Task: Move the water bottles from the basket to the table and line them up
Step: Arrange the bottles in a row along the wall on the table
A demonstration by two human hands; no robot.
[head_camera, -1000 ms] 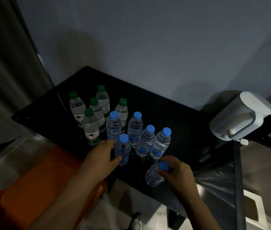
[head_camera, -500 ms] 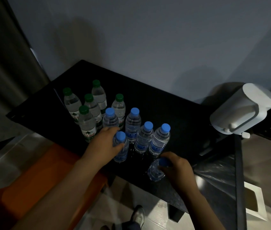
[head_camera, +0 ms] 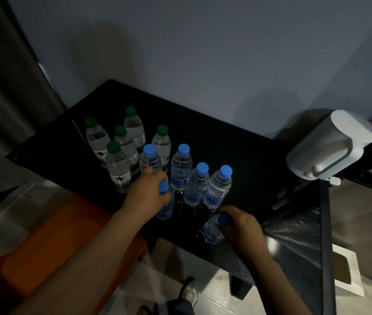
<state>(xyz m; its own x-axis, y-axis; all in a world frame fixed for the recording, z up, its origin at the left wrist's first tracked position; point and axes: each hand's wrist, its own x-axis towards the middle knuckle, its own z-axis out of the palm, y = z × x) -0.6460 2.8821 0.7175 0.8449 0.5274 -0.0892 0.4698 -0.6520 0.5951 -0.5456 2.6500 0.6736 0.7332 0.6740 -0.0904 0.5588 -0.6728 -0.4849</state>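
Several water bottles stand on the black table (head_camera: 237, 142). A cluster with green caps (head_camera: 117, 164) stands at the left. To their right, several blue-capped bottles (head_camera: 196, 185) stand in two rough rows. My left hand (head_camera: 147, 196) is closed around the neck of one blue-capped bottle (head_camera: 165, 208) in the front row. My right hand (head_camera: 243, 228) grips another blue-capped bottle (head_camera: 212, 229) near the table's front edge, tilted toward the left. The basket is not clearly visible.
A white jug-like appliance (head_camera: 330, 144) sits at the table's right end. An orange seat (head_camera: 50, 248) is below left. A dark plastic bag (head_camera: 294, 233) and a white box (head_camera: 346, 273) lie at the right. My shoe (head_camera: 190, 292) shows on the floor.
My left hand has slid forward and closed over the front blue-capped bottle. My right hand keeps hold of its tilted bottle in about the same spot at the front edge.
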